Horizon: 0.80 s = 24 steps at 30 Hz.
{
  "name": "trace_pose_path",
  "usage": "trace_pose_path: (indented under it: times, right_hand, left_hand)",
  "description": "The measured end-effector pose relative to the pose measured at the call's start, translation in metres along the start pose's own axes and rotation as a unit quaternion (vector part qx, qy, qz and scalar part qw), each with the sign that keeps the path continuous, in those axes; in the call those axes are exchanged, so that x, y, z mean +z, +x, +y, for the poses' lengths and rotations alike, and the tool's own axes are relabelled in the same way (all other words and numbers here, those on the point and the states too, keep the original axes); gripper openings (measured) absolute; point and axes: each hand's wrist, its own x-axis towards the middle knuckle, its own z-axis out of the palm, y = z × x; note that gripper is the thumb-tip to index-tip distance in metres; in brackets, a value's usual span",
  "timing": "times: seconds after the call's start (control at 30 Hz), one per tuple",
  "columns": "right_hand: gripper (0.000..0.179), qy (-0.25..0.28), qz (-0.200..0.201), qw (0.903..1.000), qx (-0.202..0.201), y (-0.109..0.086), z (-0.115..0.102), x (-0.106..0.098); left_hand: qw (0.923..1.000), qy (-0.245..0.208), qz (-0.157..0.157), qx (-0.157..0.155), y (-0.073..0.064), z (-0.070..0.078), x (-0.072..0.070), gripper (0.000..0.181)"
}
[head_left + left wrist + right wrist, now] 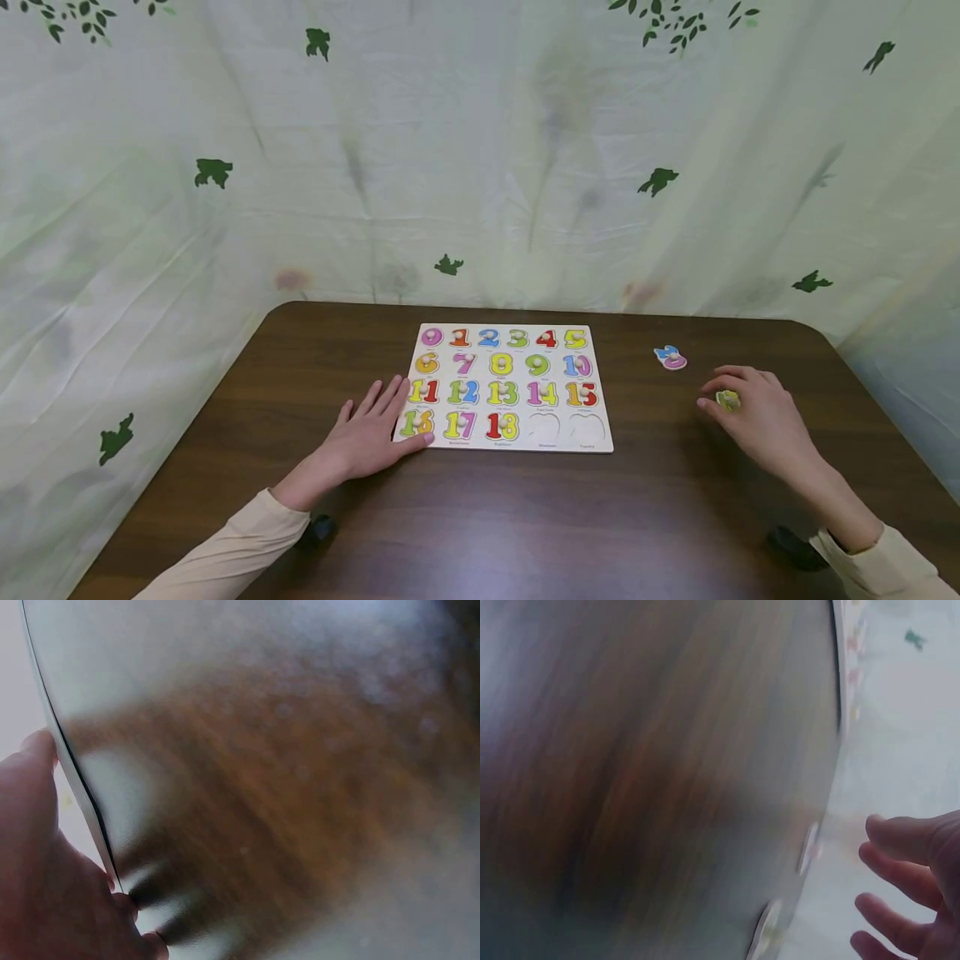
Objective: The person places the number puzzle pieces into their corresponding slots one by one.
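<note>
A white number puzzle board (pixel 487 447) lies flat on the table, its colourful knobbed number pieces set in rows. Two outlined recesses at its lower right hold no piece. My left hand (pixel 367 437) rests at the board's lower left corner, fingers straight along the left edge and thumb over the front edge. To the right, my right hand (pixel 765 417) hovers over a yellow-green puzzle piece (pixel 727 401), partly hidden by the fingers. In the right wrist view its fingers (pixel 900 836) are spread apart with nothing between them. A blue and pink puzzle piece (pixel 671 358) lies farther back.
The dark brown wooden table (pixel 495 517) has rounded far corners. Behind it hangs a pale curtain (pixel 465 167) printed with green leaves. A dark wrist strap (pixel 797 550) sits below the right wrist, and another (pixel 318 532) below the left.
</note>
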Motion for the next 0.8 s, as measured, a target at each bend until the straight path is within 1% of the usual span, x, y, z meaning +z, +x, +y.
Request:
trace_pose_path:
  times: [0.13, 0.23, 0.33, 0.47, 0.63, 0.7, 0.8]
  right_hand:
    - [0.012, -0.026, 0.007, 0.9992, 0.030, -0.002, 0.016, -0.006]
    - [0.017, -0.053, 0.000, 0.9971, 0.054, -0.003, 0.026, -0.010]
    - [0.028, -0.073, -0.021, 0.9944, 0.074, -0.002, 0.035, -0.012]
    - [0.039, -0.080, -0.060, 0.9907, 0.093, 0.004, 0.039, -0.012]
    - [0.039, -0.081, -0.107, 0.9850, 0.109, 0.011, 0.042, -0.010]
    - [0.037, -0.082, -0.114, 0.9840, 0.110, 0.013, 0.043, -0.010]
    - [0.032, -0.086, -0.113, 0.9843, 0.105, 0.016, 0.044, -0.009]
  left_hand:
    - [1.0000, 0.002, -0.001, 0.000, 0.001, -0.001, 0.001, 0.103]
    - [1.0000, 0.002, -0.001, 0.000, 0.001, -0.002, 0.001, 0.103]
    - [1.0000, 0.000, -0.002, 0.000, 0.001, -0.002, 0.001, 0.103]
    - [1.0000, 0.001, -0.003, -0.001, 0.000, -0.002, 0.000, 0.103]
    - [1.0000, -0.005, -0.003, 0.000, 0.000, -0.001, 0.000, 0.103]
    - [1.0000, -0.005, -0.002, 0.000, 0.000, -0.001, 0.000, 0.102]
    - [1.0000, -0.002, 0.000, 0.001, 0.000, 0.000, 0.000, 0.102]
